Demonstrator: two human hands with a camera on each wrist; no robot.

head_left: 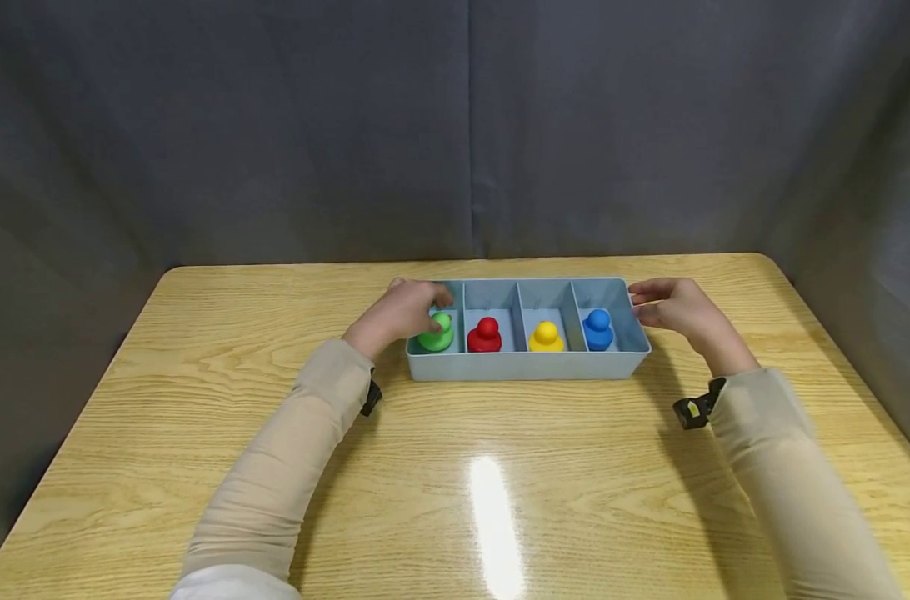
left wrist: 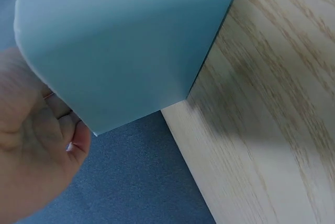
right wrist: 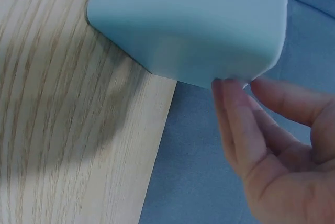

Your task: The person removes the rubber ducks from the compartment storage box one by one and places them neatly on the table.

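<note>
While wrist views show only tray (left wrist: 120, 41) wall | head: four pegs | hands: left (head_left: 398, 315) grips tray, right (head_left: 676, 310) relaxed beside.

Lab booth: grey curtain (head_left: 455, 125) backdrop.

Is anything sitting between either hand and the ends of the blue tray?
Nothing visible. The left hand is already at the left end of the tray, its fingers over the rim by the green piece. The right hand is at the right end, with only bare table near it.
</note>
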